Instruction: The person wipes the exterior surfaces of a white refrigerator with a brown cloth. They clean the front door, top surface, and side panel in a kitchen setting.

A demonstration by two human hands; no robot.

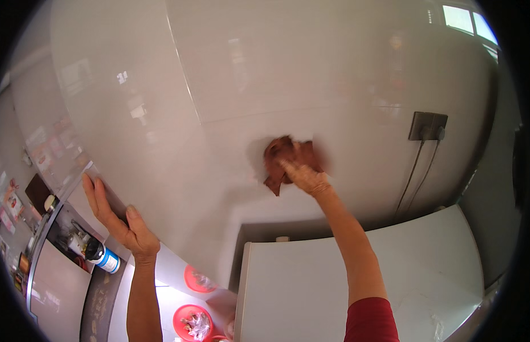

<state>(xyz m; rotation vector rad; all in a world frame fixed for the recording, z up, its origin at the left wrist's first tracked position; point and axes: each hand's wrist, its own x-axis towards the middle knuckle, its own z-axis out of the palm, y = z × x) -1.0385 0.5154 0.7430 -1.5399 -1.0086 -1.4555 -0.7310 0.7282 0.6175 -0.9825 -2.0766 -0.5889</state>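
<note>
My right hand [303, 172] presses a crumpled reddish-brown cloth [279, 154] flat to the glossy tiled wall [265, 74]. Its fingers are partly blurred and lie over the cloth. At the lower left, my left hand [125, 231] rests against the wall's edge with its fingers stretched out and the thumb apart. Nothing is in that hand.
Below the cloth stands a white appliance-like cabinet [310, 285]. Two cords run down from a dark wall socket [428, 126] at right. Pink-red tubs [178, 322] holding clear plastic sit low, left of the cabinet. A blue-and-white bottle [109, 261] lies near my left hand.
</note>
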